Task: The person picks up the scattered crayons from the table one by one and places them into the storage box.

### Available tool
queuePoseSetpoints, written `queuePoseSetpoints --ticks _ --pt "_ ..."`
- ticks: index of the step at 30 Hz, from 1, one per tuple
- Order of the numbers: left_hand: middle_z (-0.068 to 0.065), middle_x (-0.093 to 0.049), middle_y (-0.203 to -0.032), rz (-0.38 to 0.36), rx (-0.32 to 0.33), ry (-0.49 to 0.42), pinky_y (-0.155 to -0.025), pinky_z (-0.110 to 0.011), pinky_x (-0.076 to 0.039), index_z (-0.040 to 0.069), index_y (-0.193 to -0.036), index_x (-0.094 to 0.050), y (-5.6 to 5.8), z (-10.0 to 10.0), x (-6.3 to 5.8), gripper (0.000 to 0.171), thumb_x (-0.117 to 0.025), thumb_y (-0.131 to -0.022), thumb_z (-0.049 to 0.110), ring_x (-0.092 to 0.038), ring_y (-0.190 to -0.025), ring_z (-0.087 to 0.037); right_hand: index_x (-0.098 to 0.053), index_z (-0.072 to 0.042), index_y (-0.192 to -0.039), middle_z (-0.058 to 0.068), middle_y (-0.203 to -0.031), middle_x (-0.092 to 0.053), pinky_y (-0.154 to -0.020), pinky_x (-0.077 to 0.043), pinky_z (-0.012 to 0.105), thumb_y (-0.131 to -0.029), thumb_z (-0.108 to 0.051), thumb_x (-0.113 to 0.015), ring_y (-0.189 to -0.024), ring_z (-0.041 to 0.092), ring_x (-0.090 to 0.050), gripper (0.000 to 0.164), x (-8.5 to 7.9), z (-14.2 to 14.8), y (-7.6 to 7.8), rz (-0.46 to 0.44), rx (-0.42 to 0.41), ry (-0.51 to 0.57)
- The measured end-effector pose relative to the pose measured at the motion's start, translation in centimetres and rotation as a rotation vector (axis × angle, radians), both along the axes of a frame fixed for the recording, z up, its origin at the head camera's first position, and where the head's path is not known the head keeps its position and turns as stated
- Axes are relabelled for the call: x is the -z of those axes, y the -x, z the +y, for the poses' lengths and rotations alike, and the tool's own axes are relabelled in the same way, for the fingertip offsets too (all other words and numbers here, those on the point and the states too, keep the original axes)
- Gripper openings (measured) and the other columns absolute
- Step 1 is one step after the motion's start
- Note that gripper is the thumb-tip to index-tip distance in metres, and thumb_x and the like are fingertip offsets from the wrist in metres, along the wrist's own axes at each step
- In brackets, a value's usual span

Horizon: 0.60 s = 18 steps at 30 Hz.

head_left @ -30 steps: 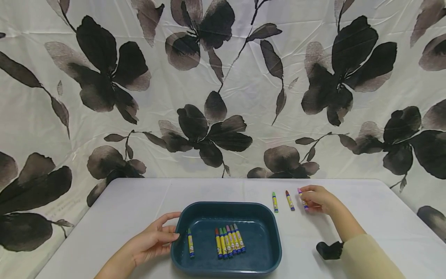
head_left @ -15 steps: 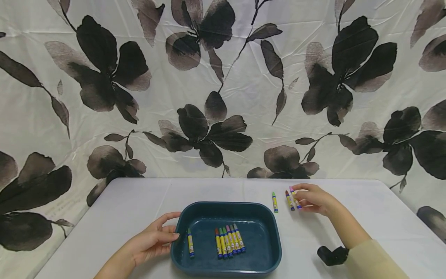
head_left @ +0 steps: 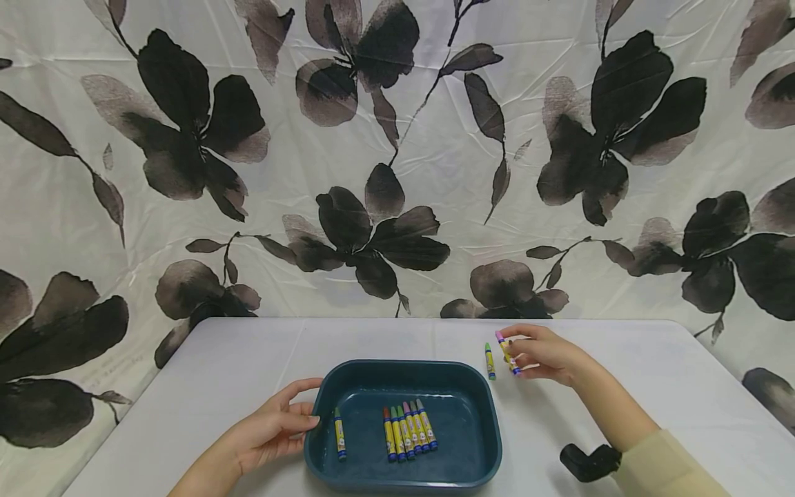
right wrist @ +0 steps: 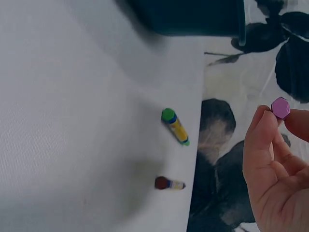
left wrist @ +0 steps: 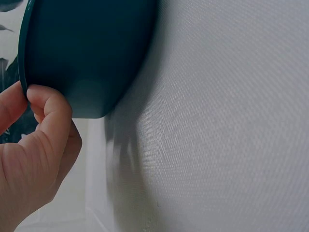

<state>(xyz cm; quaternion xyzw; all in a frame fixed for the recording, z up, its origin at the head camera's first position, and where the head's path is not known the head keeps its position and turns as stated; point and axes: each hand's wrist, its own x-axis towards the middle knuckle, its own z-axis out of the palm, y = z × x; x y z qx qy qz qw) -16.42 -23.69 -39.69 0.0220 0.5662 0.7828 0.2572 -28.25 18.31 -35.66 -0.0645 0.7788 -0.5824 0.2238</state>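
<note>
In the head view, my left hand [head_left: 267, 428] holds the left rim of a dark teal tray [head_left: 404, 363]. The left wrist view shows thumb and finger pinching the tray's edge [left wrist: 23, 53]. Out to the right, my right hand [head_left: 553, 355] pinches a pink crayon [head_left: 501, 341], seen end-on as a purple-pink crayon butt [right wrist: 280, 108] in the right wrist view, raised off the table. A light green crayon [head_left: 490, 361] lies just left of it. The brown-red crayon [right wrist: 169, 183] lies on the table, mostly hidden behind the right hand in the head view.
Several crayons [head_left: 406, 435] lie side by side in the tray, and a single green crayon [head_left: 339, 433] lies apart near its left wall. A white table [head_left: 261, 352] carries everything. Behind hangs a floral cloth [head_left: 397, 138]. A black device [head_left: 590, 462] sits at the right wrist.
My right hand has moved left with the pink crayon, from right of the brown-red crayon to in front of it. The left hand and the tray stay put.
</note>
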Motion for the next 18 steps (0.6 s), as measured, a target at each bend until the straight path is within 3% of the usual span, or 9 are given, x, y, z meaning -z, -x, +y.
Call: queuePoseSetpoints --ticks 18 --pt "-0.011 -0.055 -0.106 -0.011 -0.017 0.023 -0.075 -0.029 -0.052 0.008 -0.144 -0.017 0.1 0.0 -0.1 0.068 -0.052 -0.089 -0.006 -0.058 -0.089 -0.018 -0.044 0.004 -0.129 0.008 -0.087 -0.050 -0.061 -0.052 0.026 -0.086 -0.009 -0.054 -0.067 0.014 -0.050 0.046 -1.1 -2.0 -1.2 0.024 -0.100 0.046"
